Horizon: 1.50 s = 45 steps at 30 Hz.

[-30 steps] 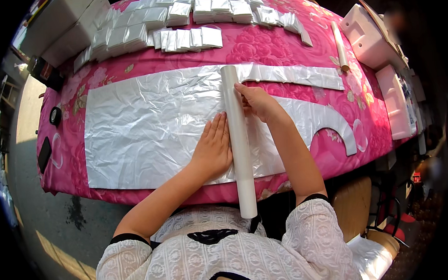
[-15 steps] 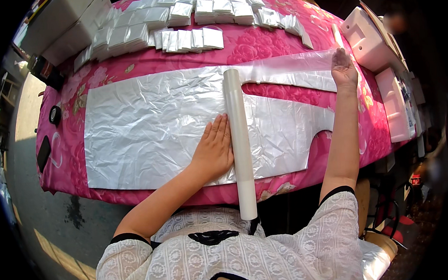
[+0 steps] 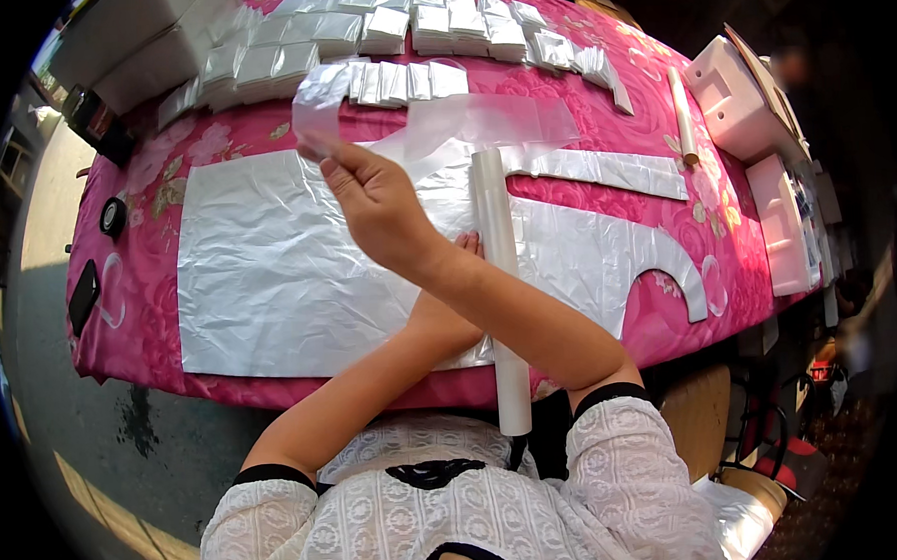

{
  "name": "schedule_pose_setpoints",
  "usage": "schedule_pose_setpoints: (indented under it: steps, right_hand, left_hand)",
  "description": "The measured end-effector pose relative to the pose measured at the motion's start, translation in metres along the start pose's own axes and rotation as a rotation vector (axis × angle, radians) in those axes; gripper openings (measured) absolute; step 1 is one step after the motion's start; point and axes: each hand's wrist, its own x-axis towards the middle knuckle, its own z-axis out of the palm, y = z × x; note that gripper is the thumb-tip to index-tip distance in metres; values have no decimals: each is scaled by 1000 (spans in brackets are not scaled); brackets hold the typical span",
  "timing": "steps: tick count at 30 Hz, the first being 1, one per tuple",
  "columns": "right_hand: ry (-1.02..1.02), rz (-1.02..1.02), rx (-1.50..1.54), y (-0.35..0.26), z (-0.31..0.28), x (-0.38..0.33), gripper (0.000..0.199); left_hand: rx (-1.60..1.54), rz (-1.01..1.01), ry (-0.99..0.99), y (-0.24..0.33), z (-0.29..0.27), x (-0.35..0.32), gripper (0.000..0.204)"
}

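Note:
A shiny white plastic bag (image 3: pixel 257 258) with long cut-out handles lies flattened across the table. Across its middle rests a long pale tube (image 3: pixel 513 387), its near end reaching past the table edge. My left hand (image 3: pixel 440 318) lies flat on the plastic against the tube; my right forearm, crossing above, hides part of it, though the fingertips show. Raised over the bag's far left part, my right hand (image 3: pixel 383 211) is closed on a thin see-through layer of plastic (image 3: pixel 482 126), which trails back over the tube toward the right.
Stacks of folded white bags (image 3: pixel 269 68) line the table's far side. A dark bottle (image 3: pixel 96 125), a roll of black tape (image 3: pixel 112 217) and a phone (image 3: pixel 84 298) sit at the left. Another tube (image 3: pixel 684 120) and foam boxes (image 3: pixel 741 97) stand right.
My right hand has swept from the far right, over the tube, to the left, bringing the loose plastic layer with it. The left hand stays by the tube.

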Motion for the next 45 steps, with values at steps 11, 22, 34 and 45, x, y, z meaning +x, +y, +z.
schedule_pose_setpoints:
  steps: [11, 22, 34, 45]
  right_hand:
    - [-521, -226, -677, 52, 114, -16, 50]
    - [197, 32, -1225, 36, -216, -70, 65]
    - [565, 91, -1633, 76, -231, -29, 63]
    - [1177, 349, -1827, -21, -408, -133, 58]
  left_hand:
    - [136, 58, 18, -8, 21, -1, 68]
    - [220, -191, 168, -91, -107, -54, 76]
    - [419, -587, -58, -130, -106, -82, 87]
    - [454, -577, -42, -129, -101, -79, 87]
